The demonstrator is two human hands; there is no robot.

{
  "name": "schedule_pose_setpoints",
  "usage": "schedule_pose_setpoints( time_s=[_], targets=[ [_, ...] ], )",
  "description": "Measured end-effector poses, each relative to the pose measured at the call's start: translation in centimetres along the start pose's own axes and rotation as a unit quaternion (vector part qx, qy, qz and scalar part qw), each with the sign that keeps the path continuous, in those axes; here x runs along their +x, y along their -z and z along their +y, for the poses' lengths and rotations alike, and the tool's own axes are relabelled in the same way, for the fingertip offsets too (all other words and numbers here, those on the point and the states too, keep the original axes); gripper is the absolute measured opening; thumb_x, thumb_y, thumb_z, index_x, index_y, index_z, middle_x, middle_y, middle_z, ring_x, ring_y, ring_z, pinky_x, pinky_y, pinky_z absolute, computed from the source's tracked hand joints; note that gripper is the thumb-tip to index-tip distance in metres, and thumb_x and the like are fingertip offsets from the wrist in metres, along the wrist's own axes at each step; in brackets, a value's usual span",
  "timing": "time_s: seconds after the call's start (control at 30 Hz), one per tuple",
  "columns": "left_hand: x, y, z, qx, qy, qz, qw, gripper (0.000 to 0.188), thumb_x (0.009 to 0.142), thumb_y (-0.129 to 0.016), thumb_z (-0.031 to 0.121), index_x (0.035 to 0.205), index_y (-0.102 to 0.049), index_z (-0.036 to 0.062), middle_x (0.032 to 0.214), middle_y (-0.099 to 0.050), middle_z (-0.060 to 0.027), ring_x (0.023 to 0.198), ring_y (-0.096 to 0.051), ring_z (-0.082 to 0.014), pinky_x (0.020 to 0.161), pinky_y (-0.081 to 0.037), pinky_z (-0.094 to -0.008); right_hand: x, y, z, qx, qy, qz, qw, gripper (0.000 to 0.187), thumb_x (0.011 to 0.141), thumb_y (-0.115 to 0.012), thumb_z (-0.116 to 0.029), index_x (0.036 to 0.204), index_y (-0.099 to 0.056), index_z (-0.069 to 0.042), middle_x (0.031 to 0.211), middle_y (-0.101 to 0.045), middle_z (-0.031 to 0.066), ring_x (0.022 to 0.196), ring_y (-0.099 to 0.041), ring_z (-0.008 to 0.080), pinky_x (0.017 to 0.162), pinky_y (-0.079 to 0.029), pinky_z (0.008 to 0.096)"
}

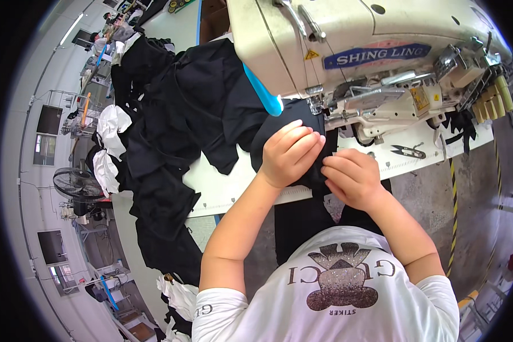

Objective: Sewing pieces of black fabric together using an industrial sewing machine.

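Observation:
A piece of black fabric point(292, 114) lies under the presser foot point(315, 105) of a white industrial sewing machine point(279, 34). My left hand point(290, 153) is closed on this cloth just in front of the foot, fingers curled together. Close by on the right, my right hand point(352, 175) pinches the same cloth near its right edge. Fingertips of both hands almost meet, and the cloth hangs down between them over the table's front edge. What lies under the fingers is hidden.
More black cloth point(194, 85) is heaped along the left of the white table point(239, 196). Thread snips point(409, 151) lie to the right, below the machine arm. A blue strip with a lit tip point(262, 91) hangs beside the needle area. A fan point(77, 183) stands far left.

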State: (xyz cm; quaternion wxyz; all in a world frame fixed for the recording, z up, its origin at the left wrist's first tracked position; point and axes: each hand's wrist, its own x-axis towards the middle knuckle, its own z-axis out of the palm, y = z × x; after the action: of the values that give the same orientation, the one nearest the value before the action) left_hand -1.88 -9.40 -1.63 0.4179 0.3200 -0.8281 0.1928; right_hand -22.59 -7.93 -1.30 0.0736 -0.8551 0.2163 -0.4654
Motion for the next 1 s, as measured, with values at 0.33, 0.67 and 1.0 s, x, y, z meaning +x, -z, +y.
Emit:
schedule_pose_setpoints(
  time_s=[0.33, 0.67, 1.0],
  targets=[
    [-0.5, 0.2, 0.2, 0.046, 0.057, -0.028, 0.997, 0.032, 0.077, -0.073, 0.012, 0.108, -0.08, 0.0134, 0.111, -0.07, -0.0006, 0.101, -0.068, -0.02, 0.089, -0.06, -0.0371, -1.2, -1.3, 0.7, -0.01, 0.002, 0.006, 1.0, 0.027, 0.069, -0.079, -0.008, 0.094, -0.073, -0.005, 0.101, -0.07, 0.0044, 0.087, -0.068, 0.0236, 0.068, -0.058, 0.0355],
    [-1.0, -0.1, 0.0, 0.053, 0.066, -0.035, 0.996, 0.036, 0.078, -0.068, 0.016, 0.111, -0.082, 0.0166, 0.117, -0.07, 0.0002, 0.105, -0.066, -0.0205, 0.093, -0.057, -0.0392, -1.4, -1.6, 0.9, -0.009, -0.009, 0.016, 1.0, 0.03, 0.067, -0.08, -0.005, 0.097, -0.074, -0.005, 0.104, -0.071, 0.0048, 0.087, -0.068, 0.0237, 0.069, -0.057, 0.0362],
    [-0.6, 0.0, -0.5, 0.057, 0.092, -0.056, 0.993, 0.037, 0.079, -0.068, 0.015, 0.113, -0.082, 0.0183, 0.118, -0.07, 0.0003, 0.107, -0.066, -0.0211, 0.095, -0.056, -0.041, -0.8, -1.8, 1.8, -0.011, -0.008, 0.026, 1.0, 0.033, 0.066, -0.079, -0.005, 0.098, -0.074, -0.003, 0.106, -0.071, 0.0065, 0.086, -0.067, 0.0256, 0.068, -0.057, 0.0371]
  ],
)
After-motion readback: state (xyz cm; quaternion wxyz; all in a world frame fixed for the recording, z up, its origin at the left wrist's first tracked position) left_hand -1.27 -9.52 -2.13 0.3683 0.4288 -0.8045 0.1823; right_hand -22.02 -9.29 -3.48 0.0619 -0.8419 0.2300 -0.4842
